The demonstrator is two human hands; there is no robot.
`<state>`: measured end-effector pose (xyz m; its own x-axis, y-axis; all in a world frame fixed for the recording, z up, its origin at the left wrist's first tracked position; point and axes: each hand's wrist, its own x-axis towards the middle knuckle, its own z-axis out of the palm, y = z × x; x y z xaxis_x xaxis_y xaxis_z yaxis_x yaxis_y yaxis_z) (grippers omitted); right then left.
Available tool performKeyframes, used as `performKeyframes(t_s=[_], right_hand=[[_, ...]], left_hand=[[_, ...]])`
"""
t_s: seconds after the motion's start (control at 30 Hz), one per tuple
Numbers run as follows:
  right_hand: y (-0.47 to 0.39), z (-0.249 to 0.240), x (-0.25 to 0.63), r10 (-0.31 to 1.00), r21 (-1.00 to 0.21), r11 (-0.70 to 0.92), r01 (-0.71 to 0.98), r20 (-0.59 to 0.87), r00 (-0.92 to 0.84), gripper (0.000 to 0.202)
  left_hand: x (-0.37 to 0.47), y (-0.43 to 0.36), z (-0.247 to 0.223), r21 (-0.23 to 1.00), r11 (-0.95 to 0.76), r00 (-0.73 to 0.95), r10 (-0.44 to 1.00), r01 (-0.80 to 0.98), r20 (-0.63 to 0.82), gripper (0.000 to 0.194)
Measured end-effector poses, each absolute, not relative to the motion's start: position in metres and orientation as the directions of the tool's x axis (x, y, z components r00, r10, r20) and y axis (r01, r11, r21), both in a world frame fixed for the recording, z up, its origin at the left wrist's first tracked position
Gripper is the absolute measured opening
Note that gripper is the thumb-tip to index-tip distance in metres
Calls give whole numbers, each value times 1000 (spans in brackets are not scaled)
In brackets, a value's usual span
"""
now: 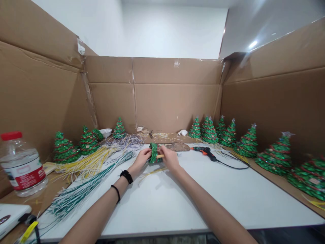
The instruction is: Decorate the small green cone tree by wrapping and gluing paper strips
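In the head view, a small piece covered in green tinsel (153,151) is held up over the white tabletop (162,200). The fingers of my left hand (142,158) are closed on its left side. My right hand (169,158) is closed around a short tan stick (159,156) whose tip reaches the green piece. The right fingertips are partly hidden. A few thin yellow strands (147,174) lie beneath the hands. A brown stained pad (179,146) lies just behind my right hand.
Bundles of yellow strands (88,162) and green strands (86,186) spread at left. A glue gun (207,152) with its black cord lies at right. Several tinsel trees (247,142) line both sides. A water bottle (22,166) stands far left. Cardboard walls (162,98) enclose the table.
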<state>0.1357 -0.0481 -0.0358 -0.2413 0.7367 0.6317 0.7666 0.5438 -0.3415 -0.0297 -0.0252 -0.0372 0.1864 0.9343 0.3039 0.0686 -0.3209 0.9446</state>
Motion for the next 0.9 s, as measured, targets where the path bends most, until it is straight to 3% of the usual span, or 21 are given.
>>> performKeyframes(t_s=[0.7, 0.8, 0.9], right_hand=[[-53, -17, 142, 753, -314, 575, 755, 564, -339, 29], [-52, -6, 153, 786, -356, 569, 741, 499, -364, 26], [-42, 4, 179, 821, -472, 542, 695, 473, -319, 24]], left_hand=[[-29, -29, -31, 930, -349, 152, 931, 116, 331, 16], [-28, -29, -33, 934, -342, 139, 935, 105, 327, 18], [-27, -28, -34, 932, -350, 134, 932, 100, 336, 18]])
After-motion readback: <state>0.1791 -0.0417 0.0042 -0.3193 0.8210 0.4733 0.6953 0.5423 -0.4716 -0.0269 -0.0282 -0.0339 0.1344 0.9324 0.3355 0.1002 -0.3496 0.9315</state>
